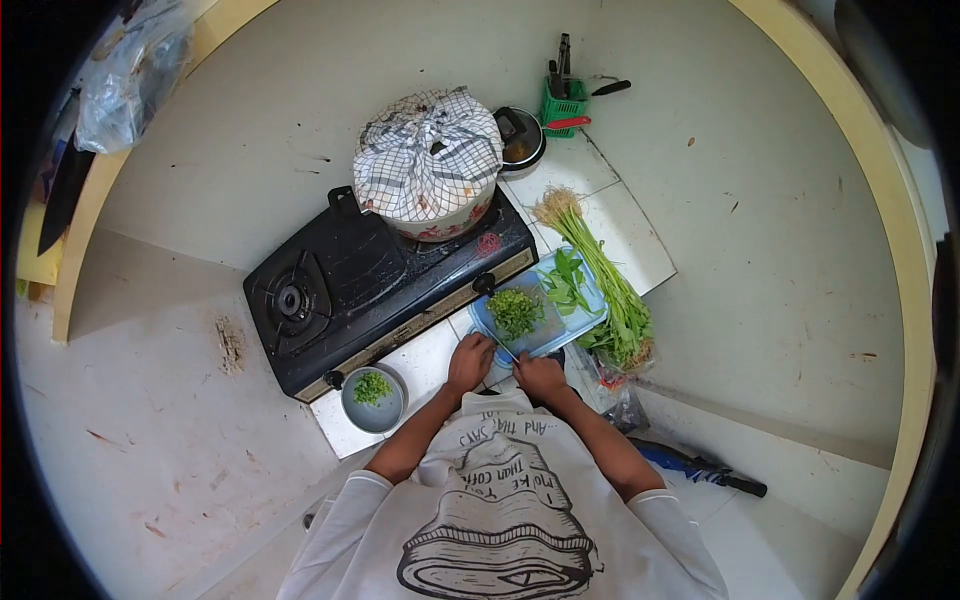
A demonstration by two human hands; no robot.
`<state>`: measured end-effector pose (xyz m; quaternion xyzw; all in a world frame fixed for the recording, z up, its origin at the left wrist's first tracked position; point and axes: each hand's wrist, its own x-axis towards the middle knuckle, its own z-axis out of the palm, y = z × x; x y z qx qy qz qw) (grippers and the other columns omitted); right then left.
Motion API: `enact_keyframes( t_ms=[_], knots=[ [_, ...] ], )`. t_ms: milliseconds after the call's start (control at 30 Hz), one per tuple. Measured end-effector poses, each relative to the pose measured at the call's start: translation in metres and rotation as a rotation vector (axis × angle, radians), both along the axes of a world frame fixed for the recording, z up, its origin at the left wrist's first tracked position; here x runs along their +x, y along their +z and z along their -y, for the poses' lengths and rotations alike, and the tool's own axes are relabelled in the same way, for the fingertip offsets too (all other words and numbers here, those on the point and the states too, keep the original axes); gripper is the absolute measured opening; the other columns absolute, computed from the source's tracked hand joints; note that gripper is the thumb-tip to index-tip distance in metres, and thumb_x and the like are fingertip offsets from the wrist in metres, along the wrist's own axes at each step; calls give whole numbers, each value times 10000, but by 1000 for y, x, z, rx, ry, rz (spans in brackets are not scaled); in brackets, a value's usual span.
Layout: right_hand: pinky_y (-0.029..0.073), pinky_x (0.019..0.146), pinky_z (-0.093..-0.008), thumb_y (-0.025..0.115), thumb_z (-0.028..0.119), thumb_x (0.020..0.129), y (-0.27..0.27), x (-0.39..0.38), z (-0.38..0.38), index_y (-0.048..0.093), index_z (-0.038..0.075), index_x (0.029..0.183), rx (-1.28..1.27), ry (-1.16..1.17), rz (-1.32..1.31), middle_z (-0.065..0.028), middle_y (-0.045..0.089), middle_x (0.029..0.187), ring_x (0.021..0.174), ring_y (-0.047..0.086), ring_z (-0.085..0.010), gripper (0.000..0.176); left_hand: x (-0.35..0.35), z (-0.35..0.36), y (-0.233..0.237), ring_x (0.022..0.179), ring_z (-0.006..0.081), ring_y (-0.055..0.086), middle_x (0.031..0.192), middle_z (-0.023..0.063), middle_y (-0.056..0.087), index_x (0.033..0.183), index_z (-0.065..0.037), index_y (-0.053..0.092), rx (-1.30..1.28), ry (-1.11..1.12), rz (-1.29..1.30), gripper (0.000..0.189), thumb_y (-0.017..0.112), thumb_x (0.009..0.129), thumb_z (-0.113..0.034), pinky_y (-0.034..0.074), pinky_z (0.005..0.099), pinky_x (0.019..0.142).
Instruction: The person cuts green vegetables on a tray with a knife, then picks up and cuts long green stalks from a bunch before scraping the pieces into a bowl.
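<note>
My right hand [540, 375] is closed around the handle of a knife, at the near edge of a blue cutting board [540, 343]. The thin knife blade [504, 347] points up and left, toward my other hand. My left hand [470, 361] is at the board's left corner with its fingers curled in near the blade tip; what they pinch, if anything, is too small to tell. Chopped green herbs [515, 313] lie heaped on the board. Loose green leaves [567, 283] rest at its far right end.
A long bunch of greens with roots [598, 270] lies right of the board. A grey bowl [356, 410] holds chopped greens [372, 388]. Behind is a black gas stove [365, 275] bearing a cloth-wrapped pot [430, 160]. A small pan [525, 150] and green utensil basket [565, 105] stand further back.
</note>
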<state>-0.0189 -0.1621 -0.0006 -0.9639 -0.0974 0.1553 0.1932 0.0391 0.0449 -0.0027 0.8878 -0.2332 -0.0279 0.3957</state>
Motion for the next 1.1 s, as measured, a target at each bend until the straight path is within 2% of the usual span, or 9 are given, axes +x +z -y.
enact_keyframes(
  t_ms=[233,400,533,633,733,1100],
  knots=[
    [574,639,-564,533,366,1013,6,3,8,618,-21,993,8,-26,-30,-235,703,703,657,715,-427,397,10,4,6,909,353,614,908,139,656,982,-51,704,-8,21,-29,111,701,872,-67,506,462,814],
    [577,643,-561,543,370,1005,14,3,7,612,-22,1000,21,-8,-30,-237,702,709,657,714,-425,398,6,8,11,904,359,620,909,136,663,969,-41,716,26,64,5,106,715,867,-73,508,465,811],
    [580,657,-558,542,365,1006,12,1,6,609,-20,1005,34,22,-70,-236,709,728,676,719,-424,391,0,10,10,919,352,643,926,137,672,956,-27,738,-7,150,-68,104,726,862,-69,520,452,830],
    [594,617,-528,539,344,1003,7,-2,7,624,-17,965,6,76,-1,-214,717,706,645,729,-401,373,-5,10,9,923,341,659,935,137,680,955,-29,752,-27,164,-88,103,729,862,-65,530,441,839],
    [581,670,-559,526,357,1016,3,2,6,604,-18,1015,31,41,-76,-234,721,756,683,722,-426,382,-11,10,10,921,334,665,940,133,688,952,-36,754,-48,196,-70,94,724,865,-57,534,436,839],
    [579,660,-555,528,377,1012,-1,4,22,606,-23,1018,4,44,-41,-234,717,737,676,720,-431,408,-12,22,10,902,345,636,906,129,686,918,-42,704,-74,313,-148,47,701,872,-32,505,448,829]
  ],
)
